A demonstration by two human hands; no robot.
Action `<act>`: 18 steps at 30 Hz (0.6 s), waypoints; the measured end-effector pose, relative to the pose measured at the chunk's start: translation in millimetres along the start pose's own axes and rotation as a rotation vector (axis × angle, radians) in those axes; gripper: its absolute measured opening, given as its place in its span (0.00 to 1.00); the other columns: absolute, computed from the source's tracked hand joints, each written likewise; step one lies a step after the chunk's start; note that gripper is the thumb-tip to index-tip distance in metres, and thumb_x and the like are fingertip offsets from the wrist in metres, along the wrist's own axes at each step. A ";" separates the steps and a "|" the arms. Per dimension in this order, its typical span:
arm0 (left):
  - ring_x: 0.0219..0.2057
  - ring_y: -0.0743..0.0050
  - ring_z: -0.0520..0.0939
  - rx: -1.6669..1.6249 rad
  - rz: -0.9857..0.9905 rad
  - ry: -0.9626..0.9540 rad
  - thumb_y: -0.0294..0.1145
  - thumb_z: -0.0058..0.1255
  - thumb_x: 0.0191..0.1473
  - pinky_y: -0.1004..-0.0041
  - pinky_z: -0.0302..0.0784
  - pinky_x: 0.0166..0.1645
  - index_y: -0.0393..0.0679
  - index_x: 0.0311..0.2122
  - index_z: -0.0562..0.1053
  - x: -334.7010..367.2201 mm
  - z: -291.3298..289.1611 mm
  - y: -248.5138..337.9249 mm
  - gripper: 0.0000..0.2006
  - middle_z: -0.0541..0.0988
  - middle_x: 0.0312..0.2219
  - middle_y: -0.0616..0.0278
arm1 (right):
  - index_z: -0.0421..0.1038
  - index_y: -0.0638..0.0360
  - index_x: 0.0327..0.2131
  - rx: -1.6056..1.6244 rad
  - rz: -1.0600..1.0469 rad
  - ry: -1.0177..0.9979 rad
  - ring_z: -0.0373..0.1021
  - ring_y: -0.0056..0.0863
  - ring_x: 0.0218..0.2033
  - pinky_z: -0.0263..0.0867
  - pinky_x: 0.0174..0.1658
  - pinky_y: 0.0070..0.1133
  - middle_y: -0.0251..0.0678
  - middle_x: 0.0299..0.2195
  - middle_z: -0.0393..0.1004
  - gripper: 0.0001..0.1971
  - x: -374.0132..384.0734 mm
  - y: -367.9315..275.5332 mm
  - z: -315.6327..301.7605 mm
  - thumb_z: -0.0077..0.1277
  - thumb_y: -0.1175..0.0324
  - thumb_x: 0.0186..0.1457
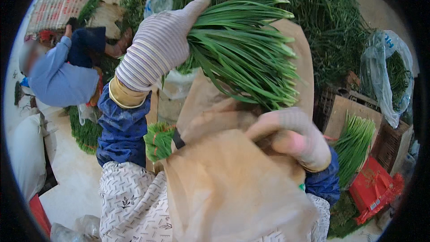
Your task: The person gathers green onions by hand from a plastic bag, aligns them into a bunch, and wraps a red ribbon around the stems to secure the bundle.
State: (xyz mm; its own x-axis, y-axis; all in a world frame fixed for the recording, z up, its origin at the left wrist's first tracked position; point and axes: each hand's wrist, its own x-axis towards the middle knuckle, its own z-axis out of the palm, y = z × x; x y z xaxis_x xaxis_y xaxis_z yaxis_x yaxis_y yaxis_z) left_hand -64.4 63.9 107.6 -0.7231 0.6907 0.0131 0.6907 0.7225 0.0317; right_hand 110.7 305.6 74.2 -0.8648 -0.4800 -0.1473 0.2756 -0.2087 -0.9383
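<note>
My left hand, in a striped knit glove, is closed round a thick bunch of garlic chives. The bunch lies nearly level, its pale cut ends fanning out to the right. Below those ends is my right hand, also gloved and blurred by motion; its fingers are too smeared to read. Under both hands a brown sheet covers my lap, and its near part is blurred too. Beside the sheet, on the left, stands a banded bunch of chives.
Loose greens are heaped at the back. A clear plastic bag of greens stands at right, above a bundle of chives and a red bag. Another person sits at far left near a white sack.
</note>
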 end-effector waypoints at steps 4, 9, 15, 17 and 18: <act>0.21 0.59 0.80 0.175 0.187 0.265 0.29 0.49 0.50 0.66 0.76 0.25 0.45 0.55 0.64 22.5 -36.9 42.6 0.24 0.76 0.23 0.58 | 0.69 0.63 0.50 0.338 -0.033 -0.032 0.72 0.33 0.43 0.67 0.43 0.27 0.40 0.43 0.75 0.47 33.3 18.1 -15.2 0.45 0.25 0.46; 0.16 0.74 0.78 0.343 0.015 0.215 0.30 0.47 0.52 0.72 0.72 0.15 0.42 0.56 0.65 17.5 -18.1 98.2 0.24 0.72 0.19 0.65 | 0.54 0.54 0.63 0.916 -0.392 0.248 0.64 0.40 0.56 0.57 0.63 0.36 0.38 0.60 0.62 0.53 80.2 25.8 -15.5 0.52 0.27 0.41; 0.14 0.72 0.77 0.245 0.079 0.253 0.28 0.45 0.52 0.70 0.71 0.14 0.37 0.56 0.65 18.1 25.2 152.3 0.24 0.71 0.16 0.62 | 0.62 0.61 0.56 1.065 -0.462 0.262 0.66 0.46 0.54 0.63 0.57 0.42 0.47 0.54 0.68 0.47 74.4 27.8 -40.2 0.52 0.30 0.45; 0.14 0.73 0.75 0.089 0.083 0.277 0.28 0.45 0.52 0.71 0.70 0.14 0.35 0.58 0.63 22.1 39.4 157.8 0.26 0.70 0.18 0.62 | 0.64 0.62 0.55 1.053 -0.500 0.289 0.70 0.46 0.50 0.70 0.51 0.39 0.47 0.51 0.70 0.42 71.7 24.2 -49.4 0.53 0.34 0.48; 0.14 0.73 0.74 0.039 0.078 0.282 0.28 0.45 0.52 0.71 0.70 0.15 0.34 0.59 0.62 21.4 45.8 156.7 0.27 0.70 0.20 0.62 | 0.63 0.64 0.55 1.070 -0.482 0.292 0.72 0.47 0.47 0.72 0.48 0.39 0.49 0.49 0.72 0.42 68.1 30.3 -56.2 0.53 0.36 0.49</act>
State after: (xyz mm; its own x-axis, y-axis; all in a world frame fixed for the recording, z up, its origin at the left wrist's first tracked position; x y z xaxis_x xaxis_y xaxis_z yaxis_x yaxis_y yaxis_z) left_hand 29.0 193.4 67.1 -0.6393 0.7118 0.2909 0.7401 0.6722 -0.0183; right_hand 36.6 314.4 18.1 -0.9986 0.0227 -0.0484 -0.0124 -0.9791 -0.2028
